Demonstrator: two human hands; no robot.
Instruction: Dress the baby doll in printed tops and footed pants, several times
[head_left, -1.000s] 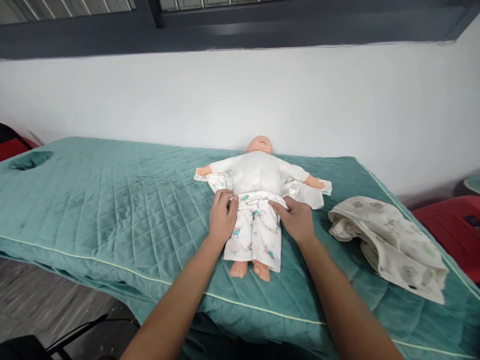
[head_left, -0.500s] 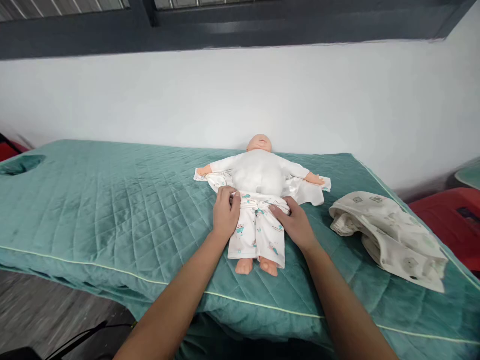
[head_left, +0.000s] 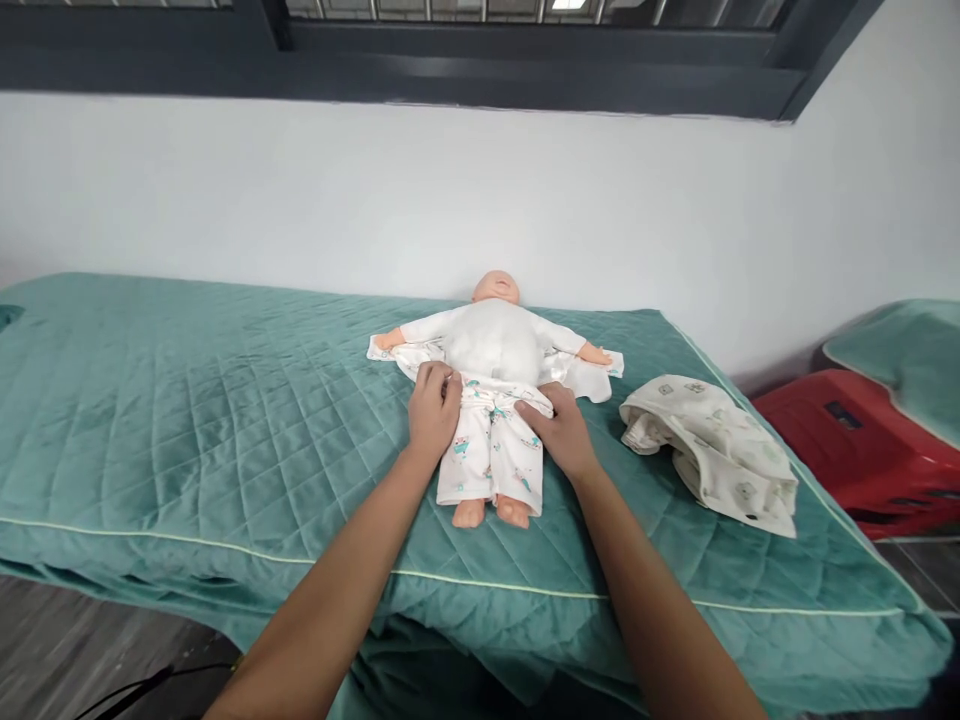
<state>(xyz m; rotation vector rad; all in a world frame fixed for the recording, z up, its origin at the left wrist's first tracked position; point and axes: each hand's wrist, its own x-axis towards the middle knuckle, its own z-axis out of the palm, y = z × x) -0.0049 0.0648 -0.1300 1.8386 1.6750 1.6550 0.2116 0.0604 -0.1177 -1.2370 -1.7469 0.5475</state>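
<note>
A baby doll (head_left: 493, 335) lies on its back on a green quilted bed (head_left: 187, 400), head toward the wall, arms spread. It wears a white top and printed white trousers (head_left: 491, 455); an open printed garment (head_left: 585, 375) lies spread under its arms. My left hand (head_left: 433, 408) grips the trousers' waistband at the doll's left-hand side in view. My right hand (head_left: 559, 430) grips the waistband on the other side. Both hands have fingers curled on the fabric. The doll's bare feet (head_left: 491, 512) stick out below the trouser legs.
A crumpled cream printed cloth (head_left: 709, 450) lies on the bed to the right of the doll. Beyond the bed's right end stands a red stool or seat (head_left: 847, 440) and another green-covered surface (head_left: 900, 350). A white wall and dark window frame rise behind.
Both hands have slid the waistband a little higher up the doll's body. The camera has turned right, bringing the red seat and the second green surface further into view.
</note>
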